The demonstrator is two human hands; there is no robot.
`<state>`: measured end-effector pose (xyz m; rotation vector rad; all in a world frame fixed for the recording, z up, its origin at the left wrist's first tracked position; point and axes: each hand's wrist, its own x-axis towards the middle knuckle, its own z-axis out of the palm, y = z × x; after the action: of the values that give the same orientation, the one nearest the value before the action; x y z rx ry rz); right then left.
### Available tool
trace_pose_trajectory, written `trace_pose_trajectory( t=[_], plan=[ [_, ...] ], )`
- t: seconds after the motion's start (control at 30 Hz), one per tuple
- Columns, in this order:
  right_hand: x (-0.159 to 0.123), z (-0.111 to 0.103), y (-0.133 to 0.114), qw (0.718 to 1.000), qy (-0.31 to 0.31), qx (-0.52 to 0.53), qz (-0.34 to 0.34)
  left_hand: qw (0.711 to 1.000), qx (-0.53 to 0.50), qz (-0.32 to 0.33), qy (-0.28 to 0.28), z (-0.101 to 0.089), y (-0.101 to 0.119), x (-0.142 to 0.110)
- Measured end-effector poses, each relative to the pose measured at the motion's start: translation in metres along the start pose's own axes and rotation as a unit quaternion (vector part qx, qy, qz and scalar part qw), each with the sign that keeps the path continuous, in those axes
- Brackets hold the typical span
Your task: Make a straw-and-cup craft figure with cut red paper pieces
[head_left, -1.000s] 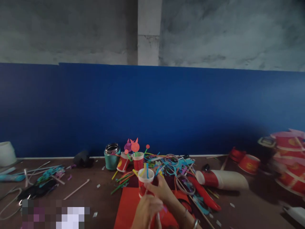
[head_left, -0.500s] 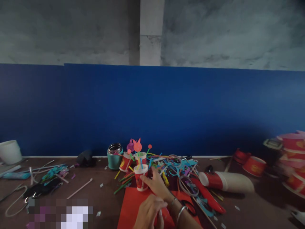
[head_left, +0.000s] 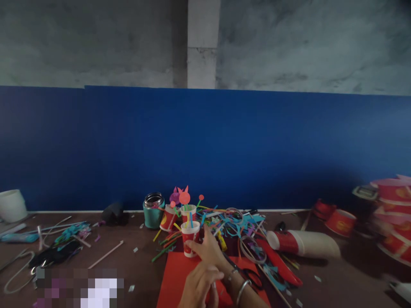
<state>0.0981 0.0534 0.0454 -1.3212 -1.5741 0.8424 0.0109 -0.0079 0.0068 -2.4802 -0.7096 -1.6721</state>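
A red-and-white paper cup (head_left: pixel 191 246) with blue and yellow straw pieces standing up from it sits at the far edge of a red sheet (head_left: pixel 171 278). My right hand (head_left: pixel 210 252) is around the cup's right side, its thumb across the front and its fingers along the side. My left hand (head_left: pixel 201 282) lies nearer, over the sheet, its fingers curled together; what they hold, if anything, is hidden. Behind stand two more paper cups, a tilted one (head_left: pixel 167 220) and another (head_left: pixel 192 210), with a pink cat-eared paper head (head_left: pixel 184 196) above them.
Loose straws and blue paper scraps (head_left: pixel 244 222) pile up behind my right hand. Black-handled scissors (head_left: pixel 253 278) lie by my wrist. A teal flask (head_left: pixel 153 211) stands left; a row of nested cups (head_left: pixel 317 244) lies right. Stacked red cups (head_left: pixel 396 218) stand far right.
The cup has shifted very slightly right together with my right hand. My left hand stays curled in nearly the same place. The view has drifted a little.
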Motion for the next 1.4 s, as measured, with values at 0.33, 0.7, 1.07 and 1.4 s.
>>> trace_pose_trajectory(
  t=[0.33,0.7,1.07,1.4],
  plan=[
    [0.001,-0.002,0.003,1.0,0.006,-0.021,0.012,1.0,-0.027,-0.009,-0.005,-0.002,0.0,0.002],
    [0.001,0.007,-0.001,1.0,0.009,-0.026,-0.005,0.999,-0.042,-0.01,0.001,-0.004,0.002,0.007],
    [0.004,0.0,0.004,0.999,-0.026,-0.025,0.009,0.995,-0.008,-0.085,0.059,-0.003,0.008,0.005],
    [0.006,-0.014,0.012,0.995,-0.076,0.047,-0.035,0.969,-0.078,-0.223,0.071,-0.004,0.002,0.008]
  ],
)
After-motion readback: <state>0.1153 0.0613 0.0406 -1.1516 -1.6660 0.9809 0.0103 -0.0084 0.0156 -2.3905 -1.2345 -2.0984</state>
